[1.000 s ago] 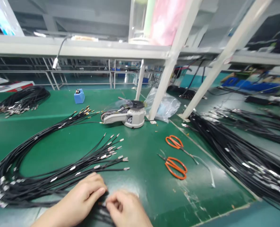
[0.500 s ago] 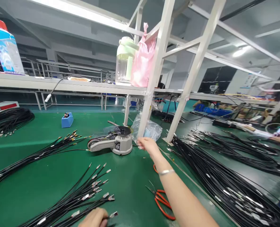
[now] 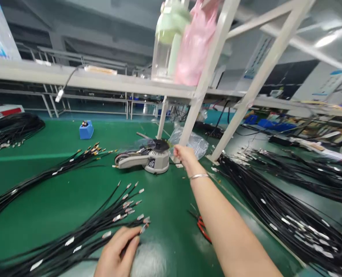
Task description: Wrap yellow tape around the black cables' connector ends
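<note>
A clear jug [image 3: 164, 52] and a pink bag [image 3: 192, 55] stand on the shelf [image 3: 124, 84]; a white-tipped cable [image 3: 60, 94] hangs from it, with a blue block [image 3: 86, 131] below it.

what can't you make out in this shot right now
All in the head view:
- Scissors: mostly hidden behind the right forearm.
- Anything in the right hand: blurred, and its fingers are curled.
- Cables by the left hand: cut off by the left edge.
- Label on the machine: too small to read.
</note>
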Tool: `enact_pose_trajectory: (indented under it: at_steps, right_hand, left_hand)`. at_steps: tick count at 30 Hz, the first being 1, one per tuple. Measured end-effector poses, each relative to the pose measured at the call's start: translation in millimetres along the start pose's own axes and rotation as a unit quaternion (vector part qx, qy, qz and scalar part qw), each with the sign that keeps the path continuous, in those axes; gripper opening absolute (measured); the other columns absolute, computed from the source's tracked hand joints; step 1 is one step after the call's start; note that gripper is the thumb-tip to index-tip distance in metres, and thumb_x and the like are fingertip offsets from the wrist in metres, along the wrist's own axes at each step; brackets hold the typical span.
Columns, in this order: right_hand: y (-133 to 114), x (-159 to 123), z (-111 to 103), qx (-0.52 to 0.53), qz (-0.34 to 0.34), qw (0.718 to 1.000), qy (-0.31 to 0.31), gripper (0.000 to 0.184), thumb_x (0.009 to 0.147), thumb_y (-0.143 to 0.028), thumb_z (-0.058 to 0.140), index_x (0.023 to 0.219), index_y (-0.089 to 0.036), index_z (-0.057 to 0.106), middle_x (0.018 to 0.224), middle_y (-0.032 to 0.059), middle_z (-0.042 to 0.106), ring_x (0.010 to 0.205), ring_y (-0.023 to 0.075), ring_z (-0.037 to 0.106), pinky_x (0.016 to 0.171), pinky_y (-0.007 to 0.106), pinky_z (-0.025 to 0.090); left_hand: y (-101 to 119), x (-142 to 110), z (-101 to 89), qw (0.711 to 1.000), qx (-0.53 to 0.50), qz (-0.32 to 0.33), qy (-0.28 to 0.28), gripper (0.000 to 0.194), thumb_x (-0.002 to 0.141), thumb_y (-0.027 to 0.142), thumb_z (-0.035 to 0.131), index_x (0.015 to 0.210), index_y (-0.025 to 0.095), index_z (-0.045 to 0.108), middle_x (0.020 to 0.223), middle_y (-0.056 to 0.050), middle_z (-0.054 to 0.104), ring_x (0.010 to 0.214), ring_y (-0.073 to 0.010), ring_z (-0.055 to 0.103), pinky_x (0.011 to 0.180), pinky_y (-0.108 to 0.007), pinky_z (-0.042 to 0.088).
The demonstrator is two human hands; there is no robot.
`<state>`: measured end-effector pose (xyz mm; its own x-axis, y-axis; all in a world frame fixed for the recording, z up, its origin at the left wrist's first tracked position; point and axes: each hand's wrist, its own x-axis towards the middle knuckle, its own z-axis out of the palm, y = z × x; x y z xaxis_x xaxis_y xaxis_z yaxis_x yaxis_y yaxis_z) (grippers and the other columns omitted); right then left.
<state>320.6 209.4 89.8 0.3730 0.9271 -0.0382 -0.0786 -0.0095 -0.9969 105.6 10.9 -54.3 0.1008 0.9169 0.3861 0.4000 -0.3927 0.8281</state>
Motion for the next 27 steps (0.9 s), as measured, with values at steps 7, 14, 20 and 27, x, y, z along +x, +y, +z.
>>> enact_pose_trajectory:
  at_steps: [7,14,20,27]
  right_hand:
    - [85.0,-187.1,-46.9,0.098,0.019,0.992,-0.073,0.020,0.074,-0.034,0.071,0.083,-0.016,0.073,0.086,0.0086,0.073,0.073,0.0178,0.065,0.062,0.028,0.053]
    - [147.8,-273.3,-39.9,0.173,0.098,0.975,-0.099,0.030,0.073,-0.040,0.072,0.099,-0.023,0.073,0.111,0.0108,0.071,0.104,0.0281,0.064,0.089,0.041,0.051]
    - [142.7,-274.7,-30.6,0.205,0.097,0.967,-0.116,0.031,0.075,-0.038,0.072,0.102,-0.024,0.073,0.110,0.0102,0.072,0.104,0.0278,0.065,0.090,0.042,0.051]
    - [151.7,-284.0,-28.4,0.252,0.110,0.953,-0.129,0.028,0.075,-0.035,0.073,0.103,-0.029,0.072,0.112,0.0067,0.071,0.109,0.0252,0.063,0.093,0.037,0.051]
  left_hand:
    - [26.4,-3.4,-6.1,0.999,-0.002,-0.044,-0.006,0.019,0.088,0.023,0.051,0.096,0.023,0.069,0.082,-0.003,0.066,0.078,-0.0157,0.062,0.070,-0.025,0.050]
    - [29.3,-16.9,-7.6,0.997,0.051,0.047,-0.015,0.023,0.089,0.013,0.046,0.107,0.019,0.060,0.086,-0.004,0.063,0.080,-0.0143,0.060,0.073,-0.025,0.047]
    - [33.3,-18.0,-11.4,0.993,0.063,0.103,-0.017,0.028,0.088,0.010,0.048,0.112,0.021,0.059,0.091,-0.005,0.062,0.084,-0.0151,0.060,0.074,-0.025,0.048]
    - [32.8,-18.2,-13.4,0.983,0.101,0.154,-0.012,0.025,0.087,0.005,0.049,0.106,0.020,0.055,0.085,-0.003,0.065,0.076,-0.0136,0.057,0.074,-0.026,0.045]
